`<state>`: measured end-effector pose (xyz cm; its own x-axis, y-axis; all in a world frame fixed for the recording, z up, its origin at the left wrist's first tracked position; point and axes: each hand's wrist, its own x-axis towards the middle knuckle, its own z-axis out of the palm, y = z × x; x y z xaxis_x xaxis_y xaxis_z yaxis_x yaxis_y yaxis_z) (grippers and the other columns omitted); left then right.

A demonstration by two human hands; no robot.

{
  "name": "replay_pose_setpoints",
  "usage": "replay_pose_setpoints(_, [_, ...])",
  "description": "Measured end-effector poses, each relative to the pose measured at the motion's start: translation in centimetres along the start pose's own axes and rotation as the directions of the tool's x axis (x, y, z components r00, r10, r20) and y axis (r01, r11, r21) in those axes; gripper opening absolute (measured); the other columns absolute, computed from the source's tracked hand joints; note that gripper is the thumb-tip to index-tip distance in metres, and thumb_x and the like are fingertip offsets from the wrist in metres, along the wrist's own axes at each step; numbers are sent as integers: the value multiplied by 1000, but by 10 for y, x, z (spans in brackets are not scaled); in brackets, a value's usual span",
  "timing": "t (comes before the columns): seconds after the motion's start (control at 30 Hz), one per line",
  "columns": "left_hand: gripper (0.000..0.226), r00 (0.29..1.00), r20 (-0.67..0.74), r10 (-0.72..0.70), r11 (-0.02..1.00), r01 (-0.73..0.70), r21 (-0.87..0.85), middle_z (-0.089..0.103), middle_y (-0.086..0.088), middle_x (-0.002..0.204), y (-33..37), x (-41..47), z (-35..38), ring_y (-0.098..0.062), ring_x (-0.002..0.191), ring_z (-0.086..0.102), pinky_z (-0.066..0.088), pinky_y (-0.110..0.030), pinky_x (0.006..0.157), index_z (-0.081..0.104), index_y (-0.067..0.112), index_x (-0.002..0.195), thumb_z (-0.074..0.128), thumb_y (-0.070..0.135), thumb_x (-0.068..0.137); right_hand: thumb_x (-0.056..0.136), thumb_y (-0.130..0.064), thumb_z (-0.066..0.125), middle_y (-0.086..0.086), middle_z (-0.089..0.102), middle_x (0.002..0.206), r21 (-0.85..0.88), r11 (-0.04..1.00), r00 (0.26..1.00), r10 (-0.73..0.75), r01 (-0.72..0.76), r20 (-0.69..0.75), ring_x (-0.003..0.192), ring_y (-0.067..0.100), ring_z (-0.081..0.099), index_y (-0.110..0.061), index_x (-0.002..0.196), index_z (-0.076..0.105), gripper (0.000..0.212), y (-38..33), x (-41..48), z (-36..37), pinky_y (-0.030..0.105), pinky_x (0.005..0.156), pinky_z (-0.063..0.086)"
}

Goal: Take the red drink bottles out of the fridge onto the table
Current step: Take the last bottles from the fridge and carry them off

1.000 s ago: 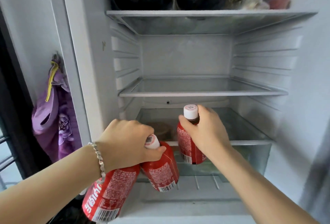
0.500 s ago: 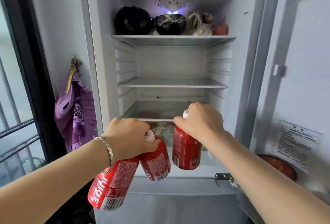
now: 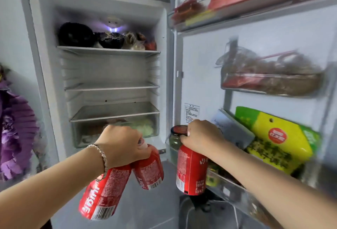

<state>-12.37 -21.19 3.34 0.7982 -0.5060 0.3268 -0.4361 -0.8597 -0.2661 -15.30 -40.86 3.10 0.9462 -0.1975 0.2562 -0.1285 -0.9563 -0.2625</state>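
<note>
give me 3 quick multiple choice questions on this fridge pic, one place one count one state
1. Where are the dark bowls? A) top shelf B) door rack C) bottom drawer
2. How many red bottles does the left hand hold? A) one B) two C) three
3. The right hand is: A) open, idle B) pushing the door C) gripping a third bottle by its top
Answers: 1 A, they stand on the highest shelf inside; 2 B, two bottles hang from its grip; 3 C, its fingers curl round the bottle's top.

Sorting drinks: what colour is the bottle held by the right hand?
The plastic drink bottle is red with white print; head view.
</note>
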Motion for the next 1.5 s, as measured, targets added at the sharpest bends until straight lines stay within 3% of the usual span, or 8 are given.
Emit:
replay_pose_setpoints(0.13, [50, 996, -13, 89, 996, -89, -32, 52, 7, 68, 44, -17, -17, -13, 70, 53, 40, -24, 62, 53, 23, 73, 35, 68, 84, 85, -33, 58, 8, 63, 113, -33, 985, 976, 161, -168, -149, 105, 29, 60, -16, 114, 53, 34, 47, -64, -46, 29, 77, 44])
replay_pose_setpoints(0.4, [48, 976, -24, 215, 973, -217, -79, 53, 7, 68, 125, -38, -41, -12, 69, 54, 40, -24, 64, 51, 23, 74, 35, 66, 85, 76, -18, 69, 17, 58, 114, 113, 894, 806, 442, -434, -394, 96, 37, 61, -13, 126, 33, 62, 147, -143, -117, 38, 75, 52])
replay_pose_setpoints(0.6, [51, 971, -91, 219, 973, -225, -59, 52, 7, 65, 167, -43, -57, -11, 69, 56, 44, -23, 67, 54, 24, 76, 33, 69, 85, 75, -21, 74, 19, 49, 127, 167, 832, 780, 555, -529, -291, 103, 36, 59, -20, 151, -5, 109, 221, -158, -126, 39, 78, 54])
replay_pose_setpoints(0.83, [49, 975, -158, 158, 982, -172, -79, 51, 9, 65, 189, -50, -56, -8, 66, 51, 36, -17, 59, 47, 26, 69, 31, 70, 85, 80, -18, 68, 18, 61, 116, 250, 839, 779, 543, -484, -314, 96, 35, 63, -19, 148, 15, 86, 247, -146, -110, 37, 75, 55])
replay_pose_setpoints(1.0, [50, 992, -83, 96, 995, -98, -17, 56, 11, 73, 187, -67, -48, -7, 74, 58, 37, -18, 60, 56, 28, 84, 29, 70, 85, 80, -24, 69, 15, 65, 107, 85, 934, 869, 354, -346, -346, 84, 31, 66, -16, 145, 9, 89, 235, -170, -109, 40, 71, 56])
replay_pose_setpoints(1.17, [45, 999, -36, -3, 1000, 3, 17, 56, 9, 75, 177, -96, -41, -10, 72, 52, 39, -22, 68, 42, 26, 68, 34, 67, 85, 89, -23, 57, 11, 55, 122, -151, 989, 979, -39, 8, -200, 86, 28, 63, -25, 136, 18, 61, 201, -208, -118, 30, 67, 49])
replay_pose_setpoints(1.3, [46, 994, -6, -108, 992, 108, 59, 58, 9, 73, 160, -123, -36, -10, 71, 53, 37, -23, 63, 52, 24, 73, 37, 66, 84, 90, -21, 51, 5, 46, 119, -132, 959, 965, -259, 250, -49, 83, 25, 57, -34, 128, 35, 43, 167, -218, -116, 26, 61, 44])
replay_pose_setpoints(1.5, [44, 948, 6, -318, 944, 316, 94, 63, 7, 74, 121, -171, -27, -11, 73, 60, 42, -23, 66, 49, 22, 67, 39, 62, 84, 89, -17, 49, 11, 50, 108, -131, 849, 857, -514, 511, 13, 88, 33, 58, -26, 124, 43, 37, 94, -218, -106, 35, 74, 50])
